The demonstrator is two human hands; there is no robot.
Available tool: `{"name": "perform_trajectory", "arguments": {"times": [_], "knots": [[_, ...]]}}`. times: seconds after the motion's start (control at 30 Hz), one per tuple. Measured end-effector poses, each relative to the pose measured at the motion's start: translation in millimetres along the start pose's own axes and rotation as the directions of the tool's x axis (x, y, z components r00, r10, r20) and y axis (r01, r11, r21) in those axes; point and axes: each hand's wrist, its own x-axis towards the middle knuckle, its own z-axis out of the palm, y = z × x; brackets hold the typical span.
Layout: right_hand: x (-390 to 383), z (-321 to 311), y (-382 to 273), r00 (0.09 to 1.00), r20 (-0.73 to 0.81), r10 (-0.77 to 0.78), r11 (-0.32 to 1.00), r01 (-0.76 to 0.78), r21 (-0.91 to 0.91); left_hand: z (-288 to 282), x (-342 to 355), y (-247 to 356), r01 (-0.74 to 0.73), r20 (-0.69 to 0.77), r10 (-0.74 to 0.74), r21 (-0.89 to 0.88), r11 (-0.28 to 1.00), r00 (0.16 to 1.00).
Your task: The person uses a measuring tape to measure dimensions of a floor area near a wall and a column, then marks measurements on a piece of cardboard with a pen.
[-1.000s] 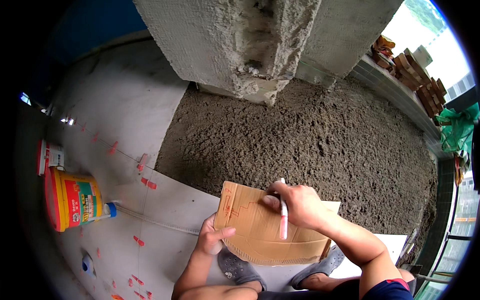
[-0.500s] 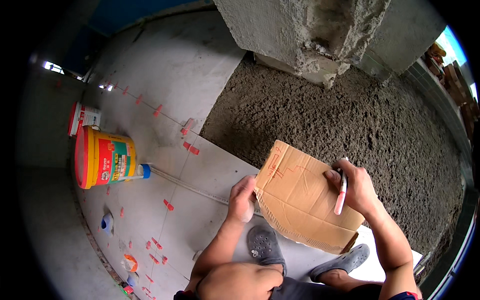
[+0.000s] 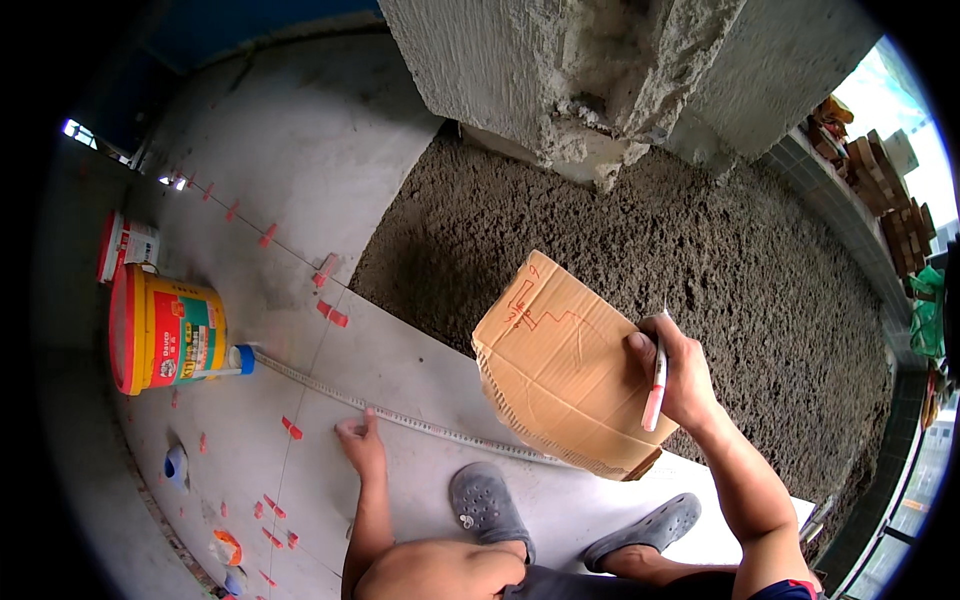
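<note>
While the right hand point(image 3: 685, 372), right of centre in the frame, grips both the edge of a cardboard sheet point(image 3: 560, 370) and a slim white-and-red marker point(image 3: 656, 388), that doubled-up hold could fail: the marker might slip loose, or the sheet sag, since nothing else supports it. At lower left of centre, the left hand point(image 3: 365, 445) has its fingers partly curled, one digit at the edge of a measuring tape point(image 3: 430, 426) on the floor; whether it pinches the tape cannot be told. A nudge there could shift the tape, and so could a step from the grey shoes point(image 3: 490, 505) at bottom centre. The sheet, in the middle of the frame, is brown, tilted and creased, with a ragged lower-left edge and red handwritten marks and a stepped line at its upper left. The tape is a thin pale strip with fine dark ticks, slanting across pale tiles point(image 3: 310, 430) from a blue-and-white round object point(image 3: 242, 359) beside a yellow bucket point(image 3: 205, 310) at left, until the cardboard hides it. Beyond, a rough grey-brown mortar bed point(image 3: 760, 300) fills the right of the frame, below a chipped concrete column point(image 3: 480, 70) at top centre.
</note>
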Motion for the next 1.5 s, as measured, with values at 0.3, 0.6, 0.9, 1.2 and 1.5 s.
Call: {"name": "perform_trajectory", "arguments": {"times": [0.3, 0.6, 0.9, 1.2, 1.5], "knots": [[-3.8, -11.1, 1.2, 1.000, -0.025, -0.014, 0.998, 0.015, 0.060, 13.5, 30.1, 2.7, 0.450, 0.278, -0.427, -0.021, 0.893, 0.861], [-4.2, -40.5, 19.0, 0.993, 0.045, -0.109, 0.993, 0.111, -0.045, 9.0, 25.1, 10.3, 0.617, 0.307, -0.537, -0.331, 0.714, 0.786], [-6.2, -153.0, 99.4, 1.000, 0.025, -0.008, 0.959, 0.015, -0.284, -16.4, 45.2, 17.1, 0.610, 0.431, -0.562, 0.034, 0.792, 0.706], [-23.3, -189.5, 241.0, 0.983, -0.147, 0.112, 0.899, -0.164, -0.406, -6.0, 50.6, 36.0, 0.805, 0.499, -0.640, -0.253, 0.537, 0.584], [19.9, -199.8, 316.9, 0.949, -0.308, 0.062, 0.908, -0.182, -0.377, -316.5, 187.2, 211.4, -0.123, 0.185, 0.292, -0.612, 0.781, 0.938]]}}
